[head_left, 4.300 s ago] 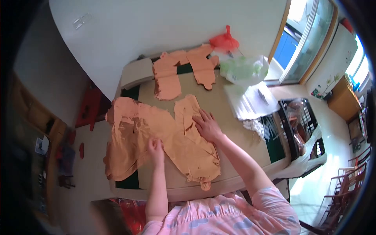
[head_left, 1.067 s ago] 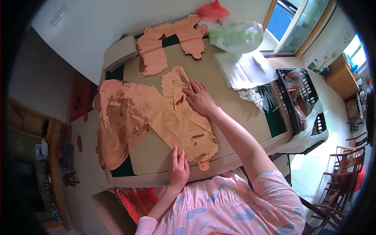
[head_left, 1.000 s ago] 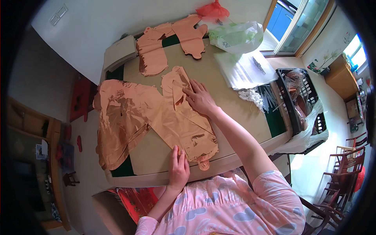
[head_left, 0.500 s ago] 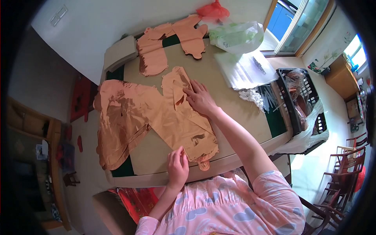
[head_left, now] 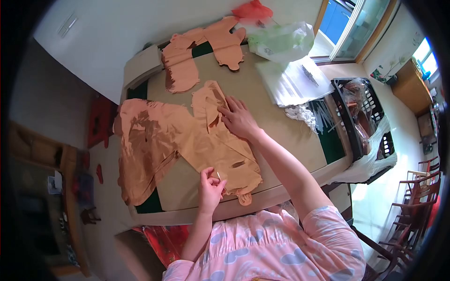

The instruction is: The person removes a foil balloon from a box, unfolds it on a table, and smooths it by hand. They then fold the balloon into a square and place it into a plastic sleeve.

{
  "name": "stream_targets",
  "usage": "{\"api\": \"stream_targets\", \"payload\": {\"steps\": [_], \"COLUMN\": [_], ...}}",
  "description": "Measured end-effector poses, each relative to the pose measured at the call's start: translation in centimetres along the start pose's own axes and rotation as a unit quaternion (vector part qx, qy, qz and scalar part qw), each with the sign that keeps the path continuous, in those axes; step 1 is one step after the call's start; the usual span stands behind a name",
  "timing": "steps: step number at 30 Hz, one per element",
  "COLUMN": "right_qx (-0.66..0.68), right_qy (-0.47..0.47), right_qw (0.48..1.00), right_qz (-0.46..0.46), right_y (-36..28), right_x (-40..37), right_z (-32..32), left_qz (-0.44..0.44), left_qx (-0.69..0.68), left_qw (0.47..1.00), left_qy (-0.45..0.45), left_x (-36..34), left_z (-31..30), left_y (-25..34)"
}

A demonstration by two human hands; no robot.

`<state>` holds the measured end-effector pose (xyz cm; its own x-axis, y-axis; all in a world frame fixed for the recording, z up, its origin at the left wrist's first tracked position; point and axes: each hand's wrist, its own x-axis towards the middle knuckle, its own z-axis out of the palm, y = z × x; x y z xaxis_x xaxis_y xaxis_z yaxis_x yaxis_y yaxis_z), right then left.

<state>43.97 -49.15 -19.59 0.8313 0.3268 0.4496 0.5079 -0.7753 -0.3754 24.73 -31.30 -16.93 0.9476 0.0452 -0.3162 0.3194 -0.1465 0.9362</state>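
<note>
A large flat foil balloon (head_left: 199,133), copper-coloured and creased, lies over the near half of the table. My right hand (head_left: 239,119) rests on its upper right part, fingers stretched out and pressing the foil. Close to the balloon's lower edge is my left hand (head_left: 211,189), its fingers curled in a pinch. A thin pale stick (head_left: 218,176) shows between thumb and fingers; its lower end is hidden. A small round foil tab (head_left: 244,199) sticks out at the balloon's bottom, just right of my left hand.
Another copper foil balloon (head_left: 183,68) lies at the back. On the right are clear plastic sheets (head_left: 293,84), a white string bundle (head_left: 301,114), thin straws (head_left: 324,116) and a black crate (head_left: 344,126) of wrapped items. A green-white plastic bag (head_left: 283,42) sits behind.
My left hand has lifted slightly and turned, its fingers opening a little so the thin pale stick shows. My right hand stays on the foil.
</note>
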Motion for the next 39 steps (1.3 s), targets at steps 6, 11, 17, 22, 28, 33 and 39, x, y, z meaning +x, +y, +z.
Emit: {"api": "stream_targets", "payload": {"steps": [6, 11, 17, 22, 28, 33, 39], "right_qx": [0.007, 0.009, 0.016, 0.007, 0.008, 0.012, 0.004], "right_qy": [0.01, -0.001, 0.003, 0.003, 0.01, 0.006, 0.014], "right_qw": [1.0, 1.0, 1.0, 1.0, 1.0, 1.0, 1.0], "right_qz": [0.002, 0.011, 0.009, 0.003, -0.002, 0.006, -0.003], "right_y": [0.1, 0.2, 0.3, 0.4, 0.2, 0.0, 0.2], "right_x": [-0.1, -0.1, -0.1, 0.0, 0.1, 0.0, 0.0], "right_z": [0.4, 0.4, 0.6, 0.7, 0.3, 0.3, 0.4], "left_qz": [-0.017, 0.036, 0.183, 0.331, 0.337, 0.344, 0.359], "left_qx": [0.004, 0.077, 0.232, 0.373, 0.414, 0.409, 0.411], "left_qw": [1.0, 0.996, 0.95, 0.857, 0.839, 0.838, 0.83], "left_qy": [-0.007, 0.01, 0.097, 0.126, 0.108, 0.115, 0.115], "left_x": [0.1, -0.2, -0.2, 5.7, 9.1, 9.0, 9.0], "left_z": [-0.2, -0.2, 0.0, -1.6, -2.4, -2.3, -2.3], "left_y": [-0.2, -0.4, 0.5, 0.2, -0.6, -1.0, -0.8]}}
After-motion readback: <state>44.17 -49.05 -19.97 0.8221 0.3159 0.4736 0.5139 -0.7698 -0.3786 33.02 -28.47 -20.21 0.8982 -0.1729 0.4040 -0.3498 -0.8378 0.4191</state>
